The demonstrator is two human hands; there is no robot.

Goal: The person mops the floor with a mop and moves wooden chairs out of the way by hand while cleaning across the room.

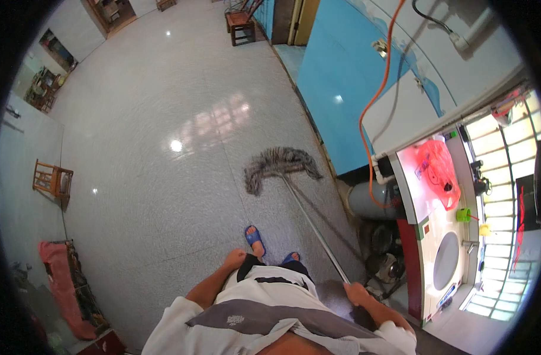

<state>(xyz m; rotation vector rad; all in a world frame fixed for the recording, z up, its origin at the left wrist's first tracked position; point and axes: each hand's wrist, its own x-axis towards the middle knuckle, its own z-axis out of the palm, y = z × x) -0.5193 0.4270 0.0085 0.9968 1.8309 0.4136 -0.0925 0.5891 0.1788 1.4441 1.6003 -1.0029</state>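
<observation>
My right hand [358, 293] grips the upper end of a metal mop handle [317, 230] at my right side. The handle slants forward and left to a wide grey string mop head [281, 162], which is spread on the tiled floor [164, 199] ahead of my feet. My left hand [235, 257] hangs by my left thigh, next to the dark shorts, its fingers curled; whether it pinches the cloth I cannot tell. Blue slippers [254, 237] are on my feet, just below the mop head in view.
To the right stand a blue door [328, 102], a grey cylinder [370, 200] under the counter, and a sink [446, 261] below a barred window. An orange cable [377, 95] hangs along the wall. A wooden chair [53, 179] is at the left, another chair [241, 22] ahead.
</observation>
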